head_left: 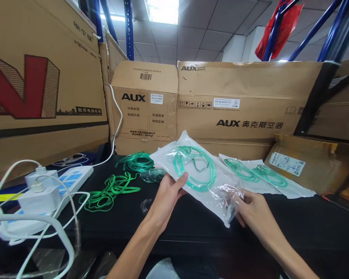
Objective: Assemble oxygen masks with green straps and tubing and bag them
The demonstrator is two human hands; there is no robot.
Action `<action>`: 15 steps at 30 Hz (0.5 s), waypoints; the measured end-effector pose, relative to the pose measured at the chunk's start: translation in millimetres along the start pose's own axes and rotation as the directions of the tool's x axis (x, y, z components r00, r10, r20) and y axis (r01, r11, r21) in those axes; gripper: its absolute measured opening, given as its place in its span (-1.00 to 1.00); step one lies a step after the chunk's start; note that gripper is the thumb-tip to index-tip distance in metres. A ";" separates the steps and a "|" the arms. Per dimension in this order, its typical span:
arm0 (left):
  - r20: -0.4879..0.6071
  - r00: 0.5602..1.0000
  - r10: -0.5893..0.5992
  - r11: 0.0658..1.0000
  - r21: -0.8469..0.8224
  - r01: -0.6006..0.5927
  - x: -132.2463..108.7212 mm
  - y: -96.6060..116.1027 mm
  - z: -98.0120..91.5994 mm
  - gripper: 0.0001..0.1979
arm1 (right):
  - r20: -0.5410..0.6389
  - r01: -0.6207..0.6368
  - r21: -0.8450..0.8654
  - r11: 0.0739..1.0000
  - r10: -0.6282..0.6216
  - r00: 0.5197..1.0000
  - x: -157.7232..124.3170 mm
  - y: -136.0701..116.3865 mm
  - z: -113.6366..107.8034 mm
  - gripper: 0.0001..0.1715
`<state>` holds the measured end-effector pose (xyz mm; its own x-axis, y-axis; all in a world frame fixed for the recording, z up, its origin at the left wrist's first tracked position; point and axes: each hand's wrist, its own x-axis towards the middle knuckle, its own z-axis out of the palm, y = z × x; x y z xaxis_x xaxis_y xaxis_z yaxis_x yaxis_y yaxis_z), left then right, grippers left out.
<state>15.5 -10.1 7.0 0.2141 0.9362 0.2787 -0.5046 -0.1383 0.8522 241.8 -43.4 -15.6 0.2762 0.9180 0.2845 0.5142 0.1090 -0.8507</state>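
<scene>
A clear-fronted, white-backed plastic pouch (165, 157) is held tilted above the black table, with coiled green tubing (178, 178) inside it. My left hand (170, 193) is closed on its left lower edge, thumb on the front. At the crinkled lower right end, my right hand (248, 207) pinches the plastic. Left of the pouch lie a coil of green tubing (138, 161), several clear plastic cups (152, 175) and a tangle of green elastic cord (110, 190). Thin clear strips (145, 205) rest nearer my left wrist.
Two similar pouches (298, 189) with green coils lie at the back right, before a brown taped parcel (317, 155). Cardboard boxes (203, 85) wall the back of the black table (192, 221). At left, a white power strip (78, 174) carries chargers (40, 197) and looping white cables.
</scene>
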 end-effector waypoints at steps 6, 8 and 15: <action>0.229 0.970 -0.086 0.995 0.071 0.072 13.9 -3.8 10.2 -0.51 | 0.200 -0.202 0.487 0.850 0.117 0.973 2.3 -20.2 1.2 -0.36; 0.261 0.958 -0.119 0.986 0.149 0.081 22.9 0.1 11.4 -0.49 | 0.207 -0.196 0.532 0.824 0.098 0.973 5.4 -15.5 -2.1 -0.38; 0.077 0.997 0.023 0.786 0.615 -0.066 63.2 23.1 -16.1 -0.59 | 0.167 -0.153 0.506 0.849 0.077 0.983 18.4 11.1 -21.6 -0.41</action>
<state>3.9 51.1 37.2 0.2666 0.9049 0.3317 0.1034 -0.3690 0.9236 270.1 -33.5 -10.3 0.1752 0.9745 0.1401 -0.0160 0.1451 -0.9893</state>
